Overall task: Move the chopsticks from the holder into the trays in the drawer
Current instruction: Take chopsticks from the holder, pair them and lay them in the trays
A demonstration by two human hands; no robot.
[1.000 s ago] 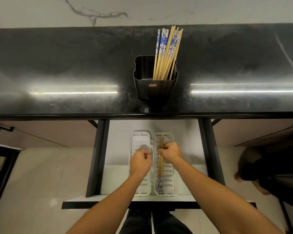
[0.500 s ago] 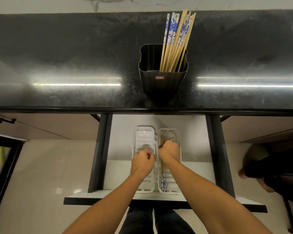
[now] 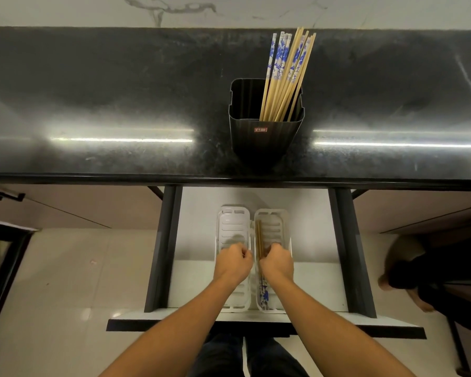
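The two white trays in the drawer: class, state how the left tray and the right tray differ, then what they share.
The left tray shows no chopsticks, while the right tray has chopsticks lying lengthwise along its left side. The left hand is above the left tray; the right hand is above the right tray. Both are white, slotted, oblong and lie side by side in the drawer.

Dark counter, pale tiled floor, marble wall.
Black speckled countertop (image 3: 120, 99) with two bright light-strip reflections; white grey-veined wall (image 3: 93, 9) behind it; brown cabinet fronts (image 3: 74, 205) under the counter edge; glossy cream floor tiles (image 3: 65, 281) below; dark frame (image 3: 0, 268) at left.
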